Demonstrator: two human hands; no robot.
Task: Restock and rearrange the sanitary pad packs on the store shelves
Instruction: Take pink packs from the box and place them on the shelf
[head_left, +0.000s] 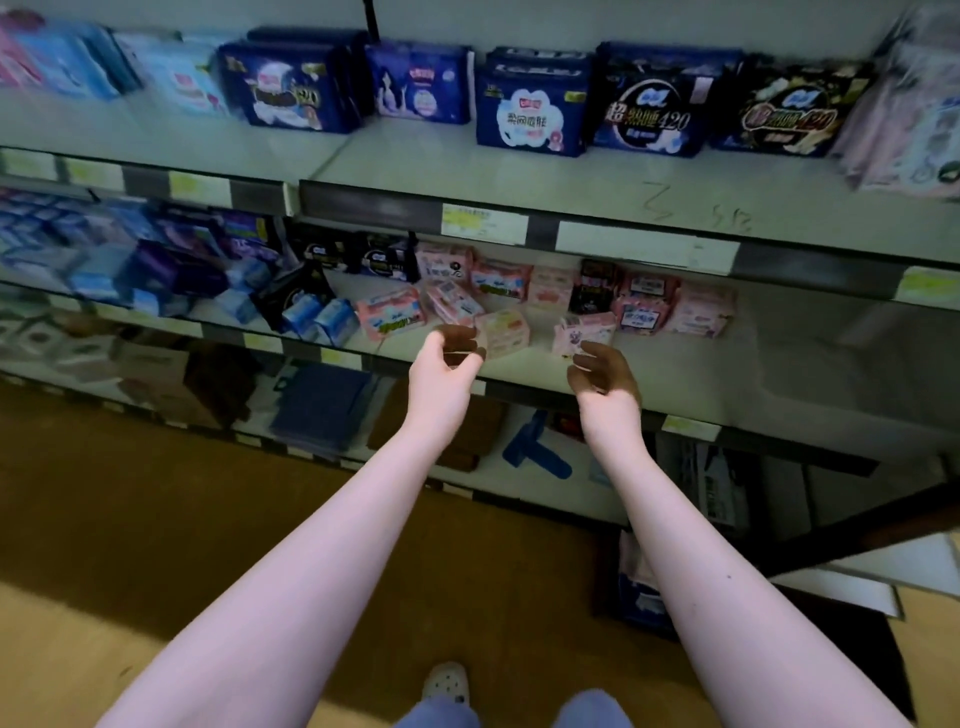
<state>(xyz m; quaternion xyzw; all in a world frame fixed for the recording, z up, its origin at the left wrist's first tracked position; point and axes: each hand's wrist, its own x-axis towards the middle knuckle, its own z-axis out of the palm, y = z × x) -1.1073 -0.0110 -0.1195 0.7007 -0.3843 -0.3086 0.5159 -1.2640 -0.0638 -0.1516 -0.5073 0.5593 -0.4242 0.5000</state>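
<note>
Both my arms reach toward the middle shelf (675, 374), where several small pink pad packs lie scattered. My left hand (448, 358) hovers just left of a pale pink pack (503, 332), fingers loosely curled and holding nothing. My right hand (602, 371) hangs below a pink pack (584, 332) at the shelf's front, fingers also loosely curled and empty. More pink packs (644, 306) and a black pack (592, 286) stand further back. Dark blue and black large packs (530, 111) stand in a row on the upper shelf (467, 171).
Blue and purple packs (156, 270) crowd the middle shelf's left part. Price-tag rails (483, 223) run along the shelf edges. The bottom shelf holds a dark blue folded item (322, 405) and brown boxes (467, 431). Brown floor lies below, with my shoe (445, 680) visible.
</note>
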